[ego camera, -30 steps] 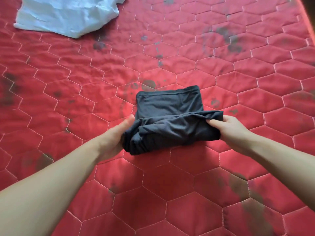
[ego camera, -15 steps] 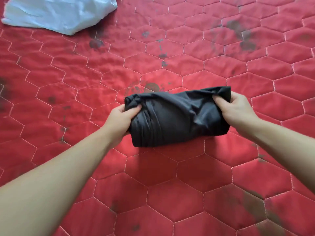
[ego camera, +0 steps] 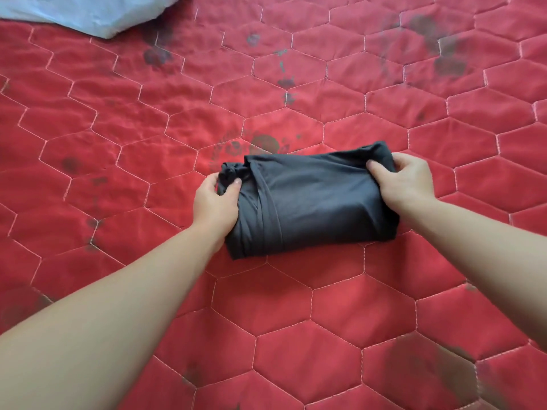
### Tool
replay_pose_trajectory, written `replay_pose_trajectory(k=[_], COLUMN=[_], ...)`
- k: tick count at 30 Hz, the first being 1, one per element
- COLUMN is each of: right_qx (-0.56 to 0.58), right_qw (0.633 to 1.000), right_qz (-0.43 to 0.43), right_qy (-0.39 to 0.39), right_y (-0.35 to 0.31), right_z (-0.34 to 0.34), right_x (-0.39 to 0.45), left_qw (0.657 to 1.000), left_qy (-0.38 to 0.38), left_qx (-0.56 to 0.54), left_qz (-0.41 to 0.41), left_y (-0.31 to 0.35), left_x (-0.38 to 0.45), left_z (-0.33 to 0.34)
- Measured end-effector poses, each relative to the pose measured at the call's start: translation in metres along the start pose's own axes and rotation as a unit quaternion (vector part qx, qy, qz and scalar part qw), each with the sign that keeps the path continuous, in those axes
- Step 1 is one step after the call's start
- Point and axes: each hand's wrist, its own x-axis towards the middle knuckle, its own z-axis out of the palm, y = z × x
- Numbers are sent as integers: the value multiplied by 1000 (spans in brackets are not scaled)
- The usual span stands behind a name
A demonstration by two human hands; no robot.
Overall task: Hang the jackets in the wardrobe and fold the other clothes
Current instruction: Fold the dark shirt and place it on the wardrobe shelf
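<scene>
surface: red quilted mattress (ego camera: 266, 335), hexagon stitching, dark smudges. left hand (ego camera: 214, 202) pinches the bunched left end of the dark garment (ego camera: 313, 202); right hand (ego camera: 410, 180) curls round its right end. garment lies between the hands, flat on the mattress, as a compact bundle. step: finishing a fold, probably the last. next: release, press flat. pale cloth (ego camera: 88, 13) at the far left, well apart.
</scene>
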Motion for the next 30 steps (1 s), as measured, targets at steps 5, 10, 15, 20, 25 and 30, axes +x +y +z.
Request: replay_pose_trajectory(k=[5, 10, 15, 20, 25, 30], right_qx=[-115, -273, -410, -431, -357, -313], right_qw=[971, 884, 848, 846, 863, 892], right_qz=[-185, -373, -316, -294, -354, -326], right_qy=[104, -76, -113, -107, -51, -28], right_y=[-13, -4, 40, 42, 40, 50], right_z=[1, 36, 11, -1, -13, -21], right_x=[-20, -61, -44, -50, -77, -92], left_qw=[944, 828, 809, 792, 692, 708], left_qy=[112, -82, -122, -127, -186, -169], left_qx=[183, 403, 482, 521, 555, 601], left_qz=[250, 382, 314, 293, 423, 331], left_y=[26, 12, -6, 0, 15, 26], left_x=[-32, -65, -43, -46, -80, -80], left_z=[2, 47, 28, 12, 38, 75])
